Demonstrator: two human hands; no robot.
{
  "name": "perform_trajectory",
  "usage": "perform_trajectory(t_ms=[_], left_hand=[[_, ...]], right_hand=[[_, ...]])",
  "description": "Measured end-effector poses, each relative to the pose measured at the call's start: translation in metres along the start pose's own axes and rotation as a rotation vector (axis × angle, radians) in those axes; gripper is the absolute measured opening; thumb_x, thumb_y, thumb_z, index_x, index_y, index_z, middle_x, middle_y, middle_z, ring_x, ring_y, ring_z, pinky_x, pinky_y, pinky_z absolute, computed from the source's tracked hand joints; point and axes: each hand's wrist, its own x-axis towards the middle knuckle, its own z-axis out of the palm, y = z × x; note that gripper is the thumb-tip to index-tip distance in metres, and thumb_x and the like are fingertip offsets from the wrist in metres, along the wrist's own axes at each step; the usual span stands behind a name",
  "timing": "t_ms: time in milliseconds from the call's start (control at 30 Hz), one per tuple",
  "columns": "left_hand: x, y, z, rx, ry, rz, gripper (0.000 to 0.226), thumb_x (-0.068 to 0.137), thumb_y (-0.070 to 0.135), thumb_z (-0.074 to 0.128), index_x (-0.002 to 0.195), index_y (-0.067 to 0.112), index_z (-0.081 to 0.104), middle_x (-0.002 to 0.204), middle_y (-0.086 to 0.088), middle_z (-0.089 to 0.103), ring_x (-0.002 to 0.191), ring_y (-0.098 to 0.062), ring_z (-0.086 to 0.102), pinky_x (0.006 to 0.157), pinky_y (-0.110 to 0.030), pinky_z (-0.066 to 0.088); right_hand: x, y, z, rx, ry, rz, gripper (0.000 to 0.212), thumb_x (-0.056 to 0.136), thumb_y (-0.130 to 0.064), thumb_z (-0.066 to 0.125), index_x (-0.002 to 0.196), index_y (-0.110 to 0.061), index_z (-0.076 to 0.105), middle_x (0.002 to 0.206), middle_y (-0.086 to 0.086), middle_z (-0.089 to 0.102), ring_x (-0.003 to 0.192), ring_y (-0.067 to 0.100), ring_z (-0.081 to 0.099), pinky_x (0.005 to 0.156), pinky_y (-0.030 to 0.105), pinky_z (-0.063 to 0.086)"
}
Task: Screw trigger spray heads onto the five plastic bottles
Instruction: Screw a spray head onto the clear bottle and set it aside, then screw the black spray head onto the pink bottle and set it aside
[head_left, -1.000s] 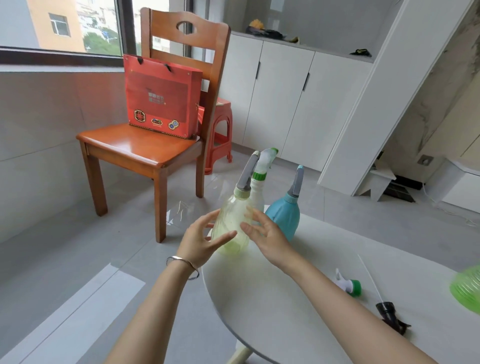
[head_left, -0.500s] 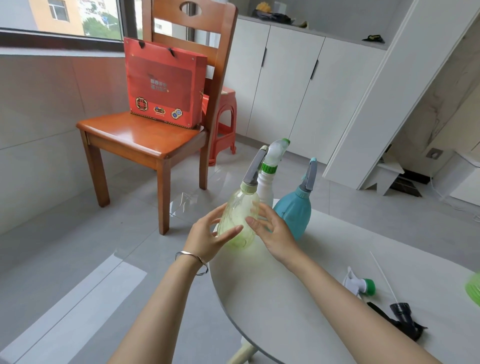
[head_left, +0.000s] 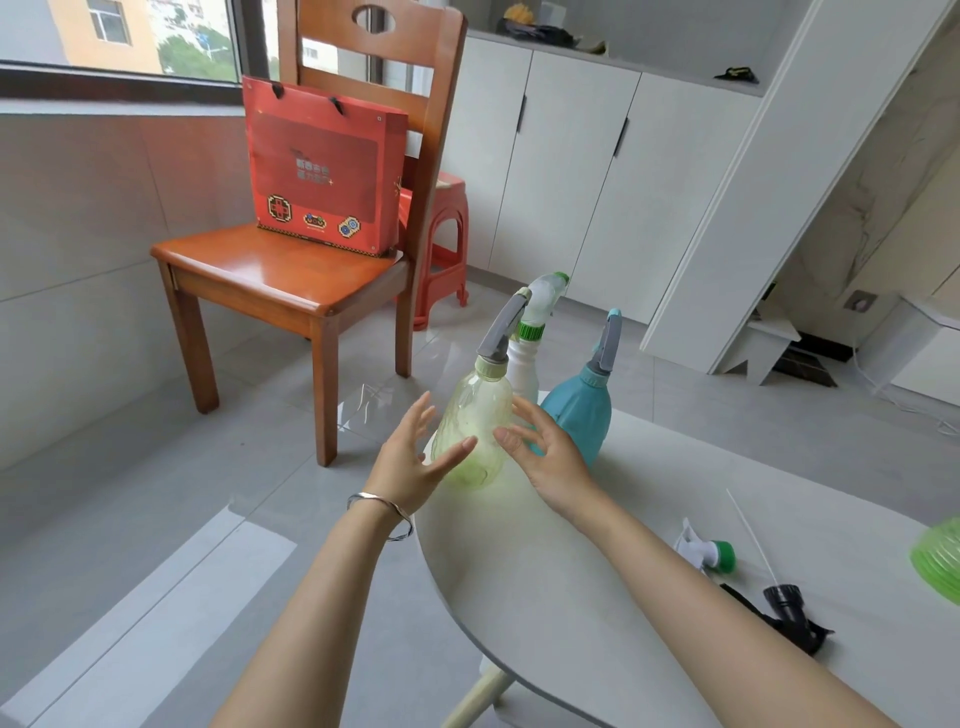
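A pale yellow-green see-through bottle (head_left: 475, 431) with a grey trigger head stands upright near the far-left rim of the white round table (head_left: 550, 597). My left hand (head_left: 410, 462) and my right hand (head_left: 545, 452) flank it with fingers spread; only the thumb tips are at its sides. Right behind it stand a white bottle (head_left: 523, 366) with a white-and-green head and a teal bottle (head_left: 579, 415) with a grey head. A loose white-and-green spray head (head_left: 709, 553) and a loose black spray head (head_left: 784, 613) lie on the table at the right. A green bottle (head_left: 940, 558) is cut off by the right edge.
A wooden chair (head_left: 280, 280) with a red gift bag (head_left: 322, 166) on its seat stands on the floor left of the table. A red plastic stool (head_left: 441, 249) is behind it. White cabinets (head_left: 571, 171) line the back wall.
My fingers have spread apart and loosened from the yellow-green bottle, which now stands on its own. The view has shifted slightly downward.
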Motion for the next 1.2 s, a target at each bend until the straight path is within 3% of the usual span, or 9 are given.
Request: perform_trajectory(t_ms=[167, 267, 367, 500, 667, 767, 867, 1033, 1200], left_hand=[[-0.009, 0.027, -0.007, 0.04, 0.167, 0.119, 0.064, 0.08, 0.042, 0.066, 0.134, 0.015, 0.045, 0.123, 0.001, 0.057, 0.111, -0.017, 0.056, 0.089, -0.03, 0.049], [-0.023, 0.05, -0.005, 0.001, 0.225, 0.236, 0.049, 0.076, 0.058, 0.052, 0.108, 0.022, 0.061, 0.095, 0.012, 0.064, 0.088, 0.007, 0.061, 0.069, -0.008, 0.048], [-0.04, 0.07, 0.009, 0.029, 0.185, 0.302, 0.032, 0.076, 0.064, 0.047, 0.091, 0.038, 0.059, 0.088, 0.019, 0.065, 0.083, 0.013, 0.059, 0.064, -0.002, 0.044], [-0.057, 0.087, 0.047, 0.125, 0.004, 0.343, 0.025, 0.081, 0.057, 0.049, 0.092, 0.037, 0.059, 0.09, 0.019, 0.065, 0.086, 0.004, 0.06, 0.066, -0.006, 0.046], [-0.067, 0.097, 0.109, 0.348, -0.167, 0.401, 0.026, 0.088, 0.042, 0.058, 0.106, 0.024, 0.062, 0.102, 0.01, 0.067, 0.09, -0.007, 0.062, 0.081, -0.031, 0.054], [-0.068, 0.104, 0.151, 0.514, -0.242, 0.481, 0.036, 0.086, 0.052, 0.054, 0.112, 0.029, 0.06, 0.111, 0.01, 0.065, 0.097, -0.006, 0.059, 0.083, -0.023, 0.048], [-0.069, 0.115, 0.199, 0.553, -0.291, 0.524, 0.042, 0.087, 0.054, 0.051, 0.121, 0.03, 0.056, 0.123, 0.01, 0.061, 0.115, -0.01, 0.055, 0.09, -0.026, 0.044], [-0.071, 0.14, 0.283, 0.565, -0.351, 0.594, 0.058, 0.088, 0.054, 0.051, 0.138, 0.026, 0.041, 0.142, 0.009, 0.047, 0.131, -0.014, 0.04, 0.101, -0.029, 0.037], [-0.076, 0.161, 0.356, 0.501, -0.404, 0.556, 0.072, 0.087, 0.058, 0.049, 0.148, 0.031, 0.022, 0.152, 0.012, 0.032, 0.138, -0.014, 0.031, 0.104, -0.031, 0.035]], right_hand=[[-0.019, -0.006, -0.02, 0.03, 0.047, -0.032, 0.049, 0.089, -0.031, 0.06, 0.135, -0.028, 0.043, 0.136, -0.009, 0.048, 0.123, 0.01, 0.049, 0.096, 0.02, 0.037], [-0.04, -0.008, -0.042, 0.032, 0.053, -0.062, 0.047, 0.089, -0.03, 0.06, 0.134, -0.028, 0.044, 0.137, -0.011, 0.047, 0.124, 0.009, 0.048, 0.088, 0.009, 0.04], [-0.066, -0.007, -0.071, -0.004, 0.102, -0.09, 0.046, 0.089, -0.03, 0.06, 0.133, -0.028, 0.045, 0.138, -0.012, 0.047, 0.125, 0.006, 0.048, 0.081, 0.0, 0.04], [-0.103, -0.002, -0.118, -0.062, 0.208, -0.128, 0.043, 0.089, -0.028, 0.061, 0.13, -0.032, 0.048, 0.137, -0.016, 0.049, 0.126, -0.001, 0.046, 0.083, 0.002, 0.04], [-0.154, 0.008, -0.185, -0.21, 0.32, -0.17, 0.046, 0.088, -0.028, 0.062, 0.129, -0.036, 0.046, 0.133, -0.023, 0.048, 0.123, -0.01, 0.044, 0.094, 0.01, 0.041], [-0.183, 0.02, -0.227, -0.358, 0.414, -0.183, 0.047, 0.088, -0.027, 0.062, 0.131, -0.034, 0.046, 0.134, -0.024, 0.046, 0.126, -0.008, 0.041, 0.102, 0.01, 0.033], [-0.207, 0.034, -0.271, -0.525, 0.567, -0.171, 0.048, 0.087, -0.021, 0.065, 0.132, -0.022, 0.05, 0.138, -0.011, 0.046, 0.131, 0.002, 0.038, 0.108, 0.009, 0.022], [-0.238, 0.055, -0.335, -0.68, 0.816, -0.156, 0.048, 0.08, -0.01, 0.072, 0.126, -0.005, 0.056, 0.137, 0.011, 0.052, 0.132, 0.031, 0.043, 0.115, 0.032, 0.02], [-0.261, 0.09, -0.381, -0.682, 0.976, -0.058, 0.059, 0.078, -0.011, 0.074, 0.132, -0.008, 0.05, 0.147, 0.015, 0.04, 0.139, 0.032, 0.03, 0.115, 0.052, 0.02]])
